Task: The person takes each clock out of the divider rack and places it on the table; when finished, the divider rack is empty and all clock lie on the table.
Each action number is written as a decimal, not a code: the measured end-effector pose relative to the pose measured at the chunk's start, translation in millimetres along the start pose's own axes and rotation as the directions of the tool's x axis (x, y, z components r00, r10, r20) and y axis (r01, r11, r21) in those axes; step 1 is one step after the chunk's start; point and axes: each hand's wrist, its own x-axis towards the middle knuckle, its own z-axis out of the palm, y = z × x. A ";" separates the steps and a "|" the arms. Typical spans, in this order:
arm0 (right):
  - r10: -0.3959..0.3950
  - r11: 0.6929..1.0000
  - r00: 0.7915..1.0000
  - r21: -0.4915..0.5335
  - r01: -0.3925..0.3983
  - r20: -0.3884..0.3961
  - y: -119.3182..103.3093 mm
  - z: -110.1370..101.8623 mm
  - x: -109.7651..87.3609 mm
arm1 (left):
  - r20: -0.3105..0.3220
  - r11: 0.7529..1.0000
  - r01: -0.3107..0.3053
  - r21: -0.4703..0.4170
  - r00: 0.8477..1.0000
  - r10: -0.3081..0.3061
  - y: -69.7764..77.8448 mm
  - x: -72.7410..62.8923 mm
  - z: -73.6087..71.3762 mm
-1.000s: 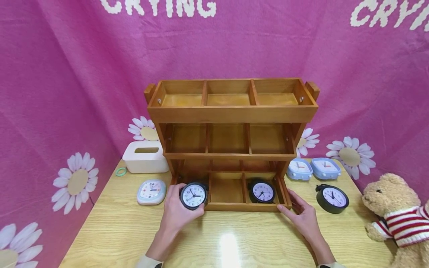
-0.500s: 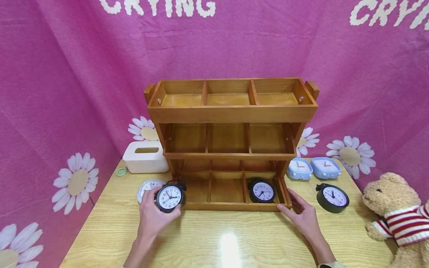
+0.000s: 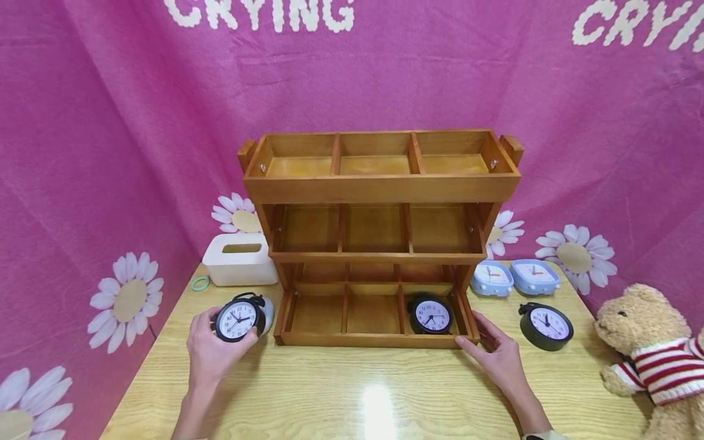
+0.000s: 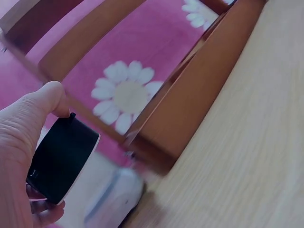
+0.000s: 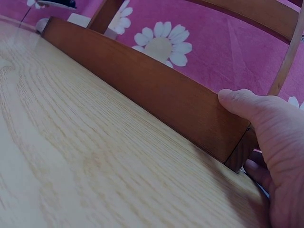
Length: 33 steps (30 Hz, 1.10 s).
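My left hand point(image 3: 211, 357) grips a round black alarm clock point(image 3: 236, 319) by its sides, dial facing up toward me, left of the wooden three-tier organizer point(image 3: 379, 190). In the left wrist view the thumb lies along the top of the clock's black casing point(image 4: 64, 159) and fingertips show below it. A pale clock point(image 3: 268, 313) on the table is mostly hidden behind the held clock. My right hand point(image 3: 497, 357) holds the organizer's front right corner, thumb on the front board point(image 5: 142, 90) and fingers round its side. Another black alarm clock point(image 3: 431, 315) leans in the bottom right compartment.
At the back left stand a white tissue box point(image 3: 240, 263) and a green ring point(image 3: 200, 283). To the right lie two blue clocks point(image 3: 491, 278) and a black alarm clock point(image 3: 546, 327), with a teddy bear point(image 3: 654, 348) beyond. A pink curtain point(image 3: 379, 73) hangs behind.
My left hand has carried the black alarm clock leftward, away from the bottom left compartment and over beside the organizer, covering most of the pale clock. The right hand has stayed at the corner.
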 end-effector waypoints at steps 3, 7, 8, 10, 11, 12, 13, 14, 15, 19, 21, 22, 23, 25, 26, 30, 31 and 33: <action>-0.001 1.000 1.000 -0.009 0.001 0.001 -0.1 0.3 -0.1 | -0.014 0.999 0.033 0.011 0.999 -0.033 -8.3 7.6 -9.3; 0.002 1.000 1.000 -0.006 -0.002 0.002 0.6 0.1 -1.6 | -0.036 0.998 0.051 0.029 0.998 -0.050 -21.3 19.0 -20.1; 0.002 1.000 1.000 -0.006 -0.002 0.003 0.7 0.0 -2.2 | -0.041 0.998 0.058 0.040 0.998 -0.056 -25.3 21.7 -22.1; 0.001 1.000 1.000 -0.004 -0.001 0.002 1.4 -0.2 -2.6 | -0.052 0.996 0.074 0.052 0.996 -0.072 -33.1 26.9 -25.5; -0.001 1.000 1.000 -0.006 0.001 0.000 1.7 -0.4 -2.4 | -0.057 0.995 0.084 0.056 0.995 -0.080 -37.3 29.4 -26.6; -0.005 1.000 1.000 -0.007 0.005 0.001 1.6 -0.6 -2.0 | -0.063 0.993 0.095 0.062 0.994 -0.092 -41.5 31.5 -27.6; -0.007 1.000 1.000 -0.009 0.007 0.002 1.5 -0.7 -1.4 | -0.067 0.991 0.114 0.068 0.992 -0.110 -45.4 33.4 -28.2; -0.008 1.000 1.000 -0.011 0.008 0.003 1.5 -0.8 -0.7 | -0.071 0.989 0.132 0.070 0.989 -0.127 -49.0 35.0 -28.9; -0.010 1.000 1.000 -0.011 0.010 0.006 1.6 -1.0 -0.1 | -0.076 0.987 0.147 0.069 0.987 -0.141 -52.5 36.4 -29.6; -0.010 1.000 1.000 -0.013 0.010 0.008 1.6 -1.5 0.4 | -0.089 0.979 0.193 0.066 0.978 -0.187 -65.2 39.5 -30.9; -0.008 1.000 1.000 -0.013 0.008 0.005 1.7 -1.8 0.5 | -0.086 0.975 0.215 0.063 0.974 -0.209 -69.8 40.6 -30.6; -0.009 1.000 1.000 -0.011 0.009 0.003 1.8 -1.9 0.6 | -0.086 0.973 0.224 0.062 0.972 -0.219 -71.9 40.9 -30.3; -0.008 1.000 1.000 -0.008 0.008 0.003 1.9 -1.9 0.8 | -0.087 0.971 0.232 0.061 0.970 -0.226 -74.1 41.2 -29.9; -0.009 1.000 1.000 -0.003 0.009 0.003 2.1 -1.9 1.2 | -0.082 0.966 0.251 0.065 0.966 -0.245 -78.6 41.6 -28.9; -0.010 1.000 1.000 0.000 0.010 0.004 2.1 -1.8 1.3 | -0.078 0.963 0.262 0.069 0.963 -0.256 -80.7 41.6 -28.5; -0.015 1.000 1.000 -0.010 0.015 0.005 2.2 -1.7 1.3 | -0.049 0.954 0.285 0.090 0.958 -0.281 -88.8 41.0 -27.3; -0.016 1.000 1.000 -0.012 0.016 0.005 1.9 -1.5 1.0 | -0.041 0.953 0.287 0.095 0.958 -0.284 -90.9 40.7 -27.2; -0.017 1.000 1.000 -0.006 0.017 0.005 1.4 -1.1 0.3 | -0.025 0.951 0.291 0.107 0.957 -0.290 -95.2 39.8 -26.8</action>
